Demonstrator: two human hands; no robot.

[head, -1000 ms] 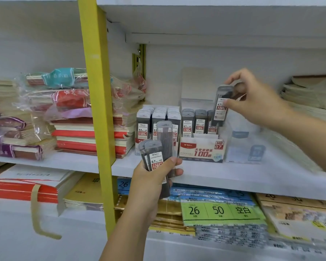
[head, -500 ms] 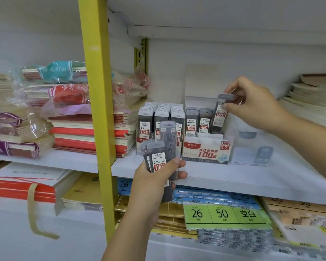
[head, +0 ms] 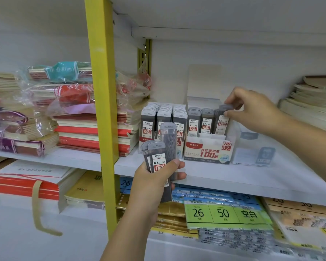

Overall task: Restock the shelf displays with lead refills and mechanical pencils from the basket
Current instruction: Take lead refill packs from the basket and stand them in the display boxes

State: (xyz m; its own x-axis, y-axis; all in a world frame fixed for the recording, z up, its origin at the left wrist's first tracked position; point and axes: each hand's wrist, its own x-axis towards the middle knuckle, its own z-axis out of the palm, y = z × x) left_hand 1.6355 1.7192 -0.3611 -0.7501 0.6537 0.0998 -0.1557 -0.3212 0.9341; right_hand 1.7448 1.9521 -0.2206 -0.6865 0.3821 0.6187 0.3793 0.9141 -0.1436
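White shelf (head: 233, 178) carries a 0.7 HB display box (head: 208, 150). Right hand (head: 252, 110), arm extended in from the right, pinches the cap of a grey lead refill case (head: 222, 122) standing in the box's right slot. Left hand (head: 152, 183) is raised on an upright forearm and grips several 0.7 refill cases (head: 159, 157) before the shelf edge, with dark leads visible.

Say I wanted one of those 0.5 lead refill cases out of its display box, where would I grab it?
Probably by its pale cap, pinched from above. The 0.5 cases stand upright, packed tight in rows, so their sides are blocked and only the tops stand clear. The right hand pinches a 0.7 case that way.
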